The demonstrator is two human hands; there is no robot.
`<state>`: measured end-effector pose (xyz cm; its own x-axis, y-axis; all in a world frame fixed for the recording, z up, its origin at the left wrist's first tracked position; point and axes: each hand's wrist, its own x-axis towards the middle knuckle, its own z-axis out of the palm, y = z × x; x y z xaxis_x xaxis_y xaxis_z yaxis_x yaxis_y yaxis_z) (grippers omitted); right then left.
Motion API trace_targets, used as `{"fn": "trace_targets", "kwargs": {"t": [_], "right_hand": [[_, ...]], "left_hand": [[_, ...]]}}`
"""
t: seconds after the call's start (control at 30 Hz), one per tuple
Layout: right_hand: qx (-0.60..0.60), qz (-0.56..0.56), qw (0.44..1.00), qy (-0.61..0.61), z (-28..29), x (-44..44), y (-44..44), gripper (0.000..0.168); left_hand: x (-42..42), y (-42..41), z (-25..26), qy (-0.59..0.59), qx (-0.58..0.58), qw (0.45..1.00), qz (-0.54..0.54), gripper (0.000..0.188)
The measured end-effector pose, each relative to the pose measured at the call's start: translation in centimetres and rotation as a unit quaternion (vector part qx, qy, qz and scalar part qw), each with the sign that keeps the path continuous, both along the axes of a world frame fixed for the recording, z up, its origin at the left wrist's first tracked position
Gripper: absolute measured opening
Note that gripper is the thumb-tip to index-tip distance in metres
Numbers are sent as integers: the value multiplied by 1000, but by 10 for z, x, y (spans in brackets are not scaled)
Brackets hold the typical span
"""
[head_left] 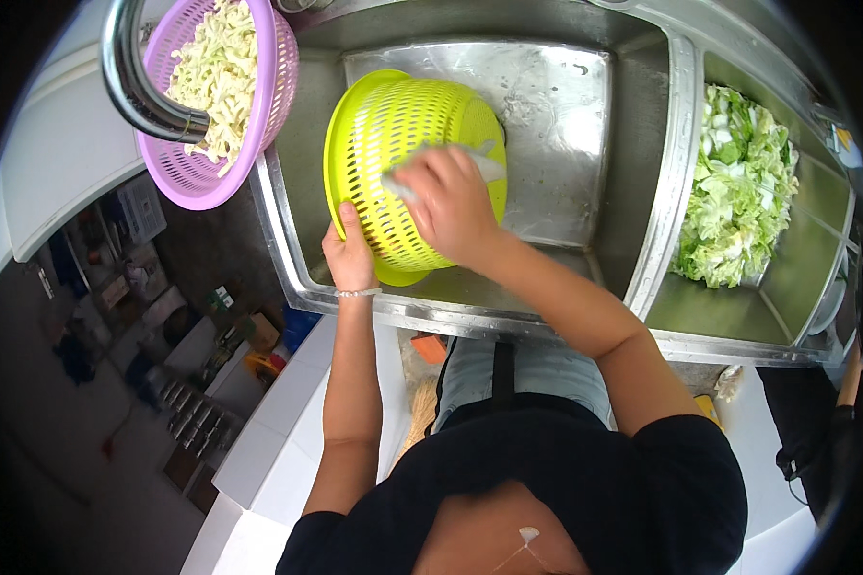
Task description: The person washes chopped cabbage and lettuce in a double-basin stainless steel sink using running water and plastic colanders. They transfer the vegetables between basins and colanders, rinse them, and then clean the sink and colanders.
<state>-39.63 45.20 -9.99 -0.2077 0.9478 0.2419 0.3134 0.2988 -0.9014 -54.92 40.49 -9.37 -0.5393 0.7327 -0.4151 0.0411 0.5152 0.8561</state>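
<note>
A lime-green plastic colander [395,115] lies tipped on its side in the left basin of a stainless steel sink [554,144], its rim turned left and its base right. My left hand [350,251] grips the rim at the lower left, thumb on the outside wall. Against the perforated outer wall, my right hand [449,201] is closed on a pale cloth [485,164], which pokes out on both sides of the fist. The hand is slightly blurred. The colander's inside is hidden from me.
At upper left, a purple colander [279,79] holds pale cut vegetable pieces [216,79], below a curved metal faucet [133,100]. Chopped leafy greens [741,194] fill part of the right basin, past the steel divider [672,165]. Another person's dark clothing [798,417] shows at far right.
</note>
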Motion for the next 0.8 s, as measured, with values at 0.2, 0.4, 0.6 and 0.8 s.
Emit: {"fn": "trace_targets", "kwargs": {"t": [0.2,0.4,0.6,0.8], "right_hand": [[-124,-7,985,-122,-54,-42,105,21],[-113,16,940,-322,-192,49,149,17],[-2,21,899,-438,-236,116,84,34],[-249,-31,960,-122,-188,71,43,40]], "left_hand": [[-14,-1,-27,38,-21,998,38,40],[-24,-10,-23,36,11,999,14,36],[-23,-5,-16,13,51,996,66,34],[-24,-16,7,39,49,995,73,33]]}}
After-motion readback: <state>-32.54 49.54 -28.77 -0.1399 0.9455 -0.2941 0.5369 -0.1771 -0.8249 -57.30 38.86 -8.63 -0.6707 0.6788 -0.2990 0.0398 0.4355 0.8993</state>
